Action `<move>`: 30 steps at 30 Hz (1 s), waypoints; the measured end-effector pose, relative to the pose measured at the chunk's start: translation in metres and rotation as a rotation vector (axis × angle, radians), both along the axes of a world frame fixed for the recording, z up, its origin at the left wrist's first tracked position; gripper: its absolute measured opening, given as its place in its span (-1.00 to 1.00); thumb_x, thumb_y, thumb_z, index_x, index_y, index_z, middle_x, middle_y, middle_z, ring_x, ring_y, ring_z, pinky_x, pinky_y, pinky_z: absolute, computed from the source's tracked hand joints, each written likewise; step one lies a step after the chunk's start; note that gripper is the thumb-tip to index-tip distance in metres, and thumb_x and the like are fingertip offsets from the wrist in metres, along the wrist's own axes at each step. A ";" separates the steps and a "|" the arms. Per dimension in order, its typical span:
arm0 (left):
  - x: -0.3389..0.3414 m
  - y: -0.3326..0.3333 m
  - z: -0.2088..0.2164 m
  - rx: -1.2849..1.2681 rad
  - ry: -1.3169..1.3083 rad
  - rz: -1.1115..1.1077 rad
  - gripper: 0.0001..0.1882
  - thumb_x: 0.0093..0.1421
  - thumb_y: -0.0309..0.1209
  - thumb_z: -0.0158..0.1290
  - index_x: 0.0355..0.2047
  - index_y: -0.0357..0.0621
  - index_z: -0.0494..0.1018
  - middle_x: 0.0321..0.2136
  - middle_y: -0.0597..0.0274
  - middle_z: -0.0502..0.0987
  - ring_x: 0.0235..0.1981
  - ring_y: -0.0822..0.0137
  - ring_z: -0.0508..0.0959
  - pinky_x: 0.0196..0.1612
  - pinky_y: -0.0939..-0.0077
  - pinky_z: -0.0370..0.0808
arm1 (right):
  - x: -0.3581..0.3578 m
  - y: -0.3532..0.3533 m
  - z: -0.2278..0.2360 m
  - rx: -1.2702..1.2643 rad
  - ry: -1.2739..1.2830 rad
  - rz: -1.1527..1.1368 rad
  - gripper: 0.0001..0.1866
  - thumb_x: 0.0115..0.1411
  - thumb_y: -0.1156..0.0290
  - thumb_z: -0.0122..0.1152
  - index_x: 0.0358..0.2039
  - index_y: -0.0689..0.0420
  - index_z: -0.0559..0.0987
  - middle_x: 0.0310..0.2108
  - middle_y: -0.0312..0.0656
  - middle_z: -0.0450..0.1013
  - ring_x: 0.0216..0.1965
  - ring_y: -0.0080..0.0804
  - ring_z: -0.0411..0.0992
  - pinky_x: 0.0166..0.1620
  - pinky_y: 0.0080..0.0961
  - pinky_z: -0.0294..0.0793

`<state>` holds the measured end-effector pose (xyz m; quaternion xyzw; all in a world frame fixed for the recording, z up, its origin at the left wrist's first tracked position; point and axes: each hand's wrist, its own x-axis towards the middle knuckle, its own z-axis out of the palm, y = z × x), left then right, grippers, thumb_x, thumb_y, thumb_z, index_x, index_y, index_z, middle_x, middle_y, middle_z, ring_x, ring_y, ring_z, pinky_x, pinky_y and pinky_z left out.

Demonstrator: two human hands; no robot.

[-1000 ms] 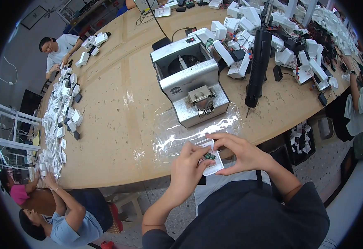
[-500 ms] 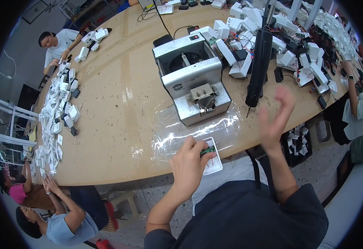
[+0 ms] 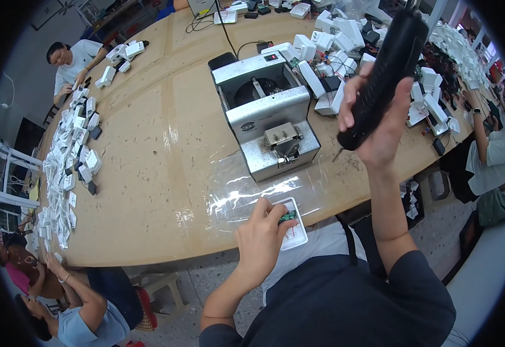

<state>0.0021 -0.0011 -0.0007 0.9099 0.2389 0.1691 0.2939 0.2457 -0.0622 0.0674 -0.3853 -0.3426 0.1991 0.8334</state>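
My left hand (image 3: 259,236) is at the table's near edge, its thumb and fingers closed on a small green circuit board (image 3: 289,216). The board sits in a shallow white plastic case (image 3: 299,236), where thin red wires show. Part of both is hidden by the fingers. Up and to the right, my right hand (image 3: 380,136) wraps round a black electric screwdriver (image 3: 390,72), whose thin bit points down and to the left. The screwdriver hangs from above and is tilted.
A metal screw feeder (image 3: 272,121) stands ahead of my left hand on a clear plastic sheet (image 3: 223,196). White cases, wires and black parts are heaped at the far right (image 3: 345,40). A row of white cases (image 3: 70,179) lines the left edge. Other people sit round the table.
My right hand has risen and taken hold of the screwdriver, which is now tilted and closer. My left hand stays at the board and case.
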 end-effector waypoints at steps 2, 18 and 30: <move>-0.002 0.000 0.001 -0.020 0.010 0.008 -0.78 0.14 -0.28 0.30 -0.28 -0.08 0.56 -0.31 0.20 0.47 -0.49 0.09 0.58 -0.48 0.17 0.45 | -0.013 0.016 0.020 0.098 0.026 0.150 -0.20 0.36 -0.45 -0.37 -0.01 0.14 0.32 -0.50 -0.25 0.32 -0.60 -0.51 0.37 -0.52 -0.55 0.46; -0.004 -0.005 0.002 -0.124 -0.017 0.057 -0.79 0.18 -0.32 0.27 -0.22 -0.11 0.58 -0.29 0.19 0.49 -0.48 0.07 0.61 -0.46 0.17 0.47 | -0.046 0.062 0.001 -0.195 -0.251 0.075 0.01 0.05 -0.70 -0.17 -0.08 0.14 0.28 -0.58 -0.29 0.34 -0.61 -0.60 0.35 -0.49 -0.63 0.42; -0.002 -0.006 0.001 -0.113 -0.010 0.061 -0.79 0.18 -0.31 0.27 -0.24 -0.11 0.57 -0.31 0.17 0.49 -0.47 0.04 0.60 -0.45 0.15 0.47 | -0.049 0.052 -0.001 -0.200 -0.405 0.211 0.08 -0.04 -0.76 -0.14 -0.16 0.18 0.28 -0.63 -0.30 0.34 -0.67 -0.63 0.30 -0.59 -0.66 0.36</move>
